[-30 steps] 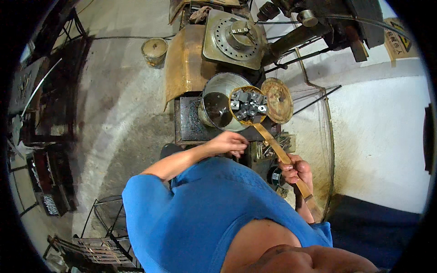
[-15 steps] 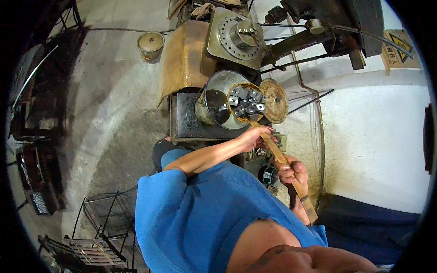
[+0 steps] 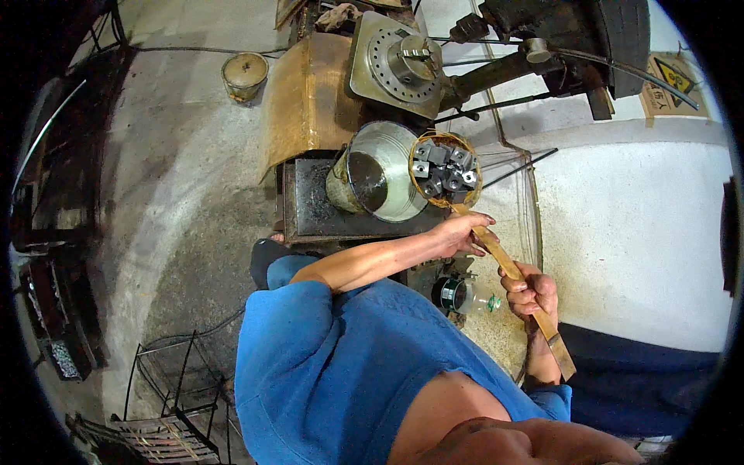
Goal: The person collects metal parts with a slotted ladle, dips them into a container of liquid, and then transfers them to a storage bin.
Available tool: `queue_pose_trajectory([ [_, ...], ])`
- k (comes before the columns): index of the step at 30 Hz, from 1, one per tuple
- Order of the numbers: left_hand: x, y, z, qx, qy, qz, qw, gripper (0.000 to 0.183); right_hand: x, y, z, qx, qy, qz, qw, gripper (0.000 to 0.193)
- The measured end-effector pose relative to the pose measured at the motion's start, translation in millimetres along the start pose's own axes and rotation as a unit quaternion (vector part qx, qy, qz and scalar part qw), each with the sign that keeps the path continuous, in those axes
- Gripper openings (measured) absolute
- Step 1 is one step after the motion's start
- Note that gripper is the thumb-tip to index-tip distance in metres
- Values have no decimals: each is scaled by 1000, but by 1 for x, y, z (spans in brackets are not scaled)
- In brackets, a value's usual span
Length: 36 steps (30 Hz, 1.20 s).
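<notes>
A ladle with a long flat wooden handle (image 3: 505,262) and a round basket rim (image 3: 413,172) reaches across to the bucket's right side. Several grey metal blocks with holes (image 3: 443,167) fill the basket. My right hand (image 3: 532,293) is wrapped round the handle toward its lower end. Closer to the basket, my left hand (image 3: 463,234) holds the handle, its fingers partly hidden beneath. Directly left of the basket stands a metal bucket (image 3: 408,203), with dark liquid (image 3: 367,180) inside.
The bucket stands on a dark metal bench (image 3: 310,203). Beyond it are a curved brown sheet (image 3: 298,101) and a machine's round chuck (image 3: 416,58). A clear plastic bottle (image 3: 473,297) lies below my hands. A lidded pail (image 3: 245,76) stands on the floor, and a white wall (image 3: 635,209) rises at right.
Both hands have shifted right with the ladle. Its loaded basket has moved from the bucket's rim to beside it, now covering the round lid. More of the bottle shows.
</notes>
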<state>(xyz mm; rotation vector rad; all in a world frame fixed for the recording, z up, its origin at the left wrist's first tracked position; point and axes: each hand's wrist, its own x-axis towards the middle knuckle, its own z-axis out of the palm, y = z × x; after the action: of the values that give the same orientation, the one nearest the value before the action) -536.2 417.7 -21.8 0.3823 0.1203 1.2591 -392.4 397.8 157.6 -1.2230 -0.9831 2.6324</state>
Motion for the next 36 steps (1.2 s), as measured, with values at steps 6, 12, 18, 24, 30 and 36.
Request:
queue_pose_trajectory([
  [6,-2,1,2,-4,-28,-2,1000,29,0,-10,-4,25,-14,52,998,57],
  [12,3,-1,-3,-7,-42,-2,999,30,1,-6,9,4,5,24,1000,55],
  [18,-4,6,8,11,-46,-7,999,29,-7,-7,14,13,26,23,999,54],
  [24,-1,4,5,20,-39,-17,999,28,-6,-5,13,44,12,38,998,56],
  [30,5,2,4,-3,-40,-30,999,25,-6,-10,11,39,16,45,998,57],
  [36,4,2,3,-10,-33,-26,999,24,-4,-8,7,32,13,46,998,54],
])
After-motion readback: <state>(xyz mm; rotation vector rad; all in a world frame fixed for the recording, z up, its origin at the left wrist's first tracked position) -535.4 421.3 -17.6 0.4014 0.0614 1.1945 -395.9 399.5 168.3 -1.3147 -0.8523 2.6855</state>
